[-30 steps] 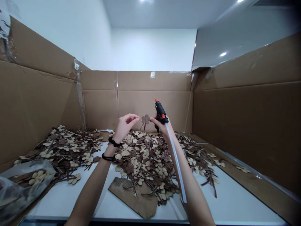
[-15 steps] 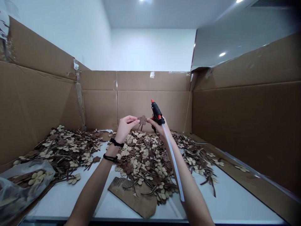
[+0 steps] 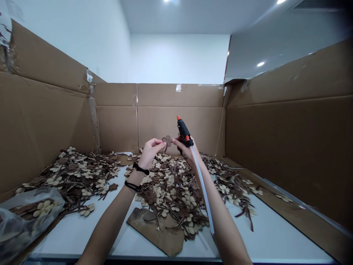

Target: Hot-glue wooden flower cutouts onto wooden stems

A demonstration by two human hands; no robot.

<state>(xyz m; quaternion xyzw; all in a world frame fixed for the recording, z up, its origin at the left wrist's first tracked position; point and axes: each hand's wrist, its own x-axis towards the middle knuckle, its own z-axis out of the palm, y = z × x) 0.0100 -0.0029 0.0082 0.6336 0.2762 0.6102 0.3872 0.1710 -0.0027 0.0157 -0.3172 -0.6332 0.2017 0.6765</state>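
Note:
Above the heap, my left hand [image 3: 151, 151] pinches a brown flower cutout [image 3: 167, 140] with thin strips hanging below it. My right hand [image 3: 187, 149] is wrapped round a black glue gun [image 3: 183, 130], whose orange nozzle points up and away. From the gun's back a long clear glue stick [image 3: 204, 191] runs down along my right forearm. The thumb of my right hand reaches to the flower's right edge and seems to touch it. Beneath both hands lies a pile of beige and brown flower cutouts [image 3: 179, 184] with dark strips.
Tall cardboard walls [image 3: 116, 121] stand at the left, back and right of the white table [image 3: 275, 228]. Another flower heap [image 3: 82, 173] lies at the left, beside a clear plastic bag [image 3: 30, 213] of cutouts. A torn cardboard piece [image 3: 160, 235] lies at the front.
My left hand has shifted slightly right, and its fingers now sit further over the flower. The hanging strips have bent closer to the flower. The glue gun has hardly moved.

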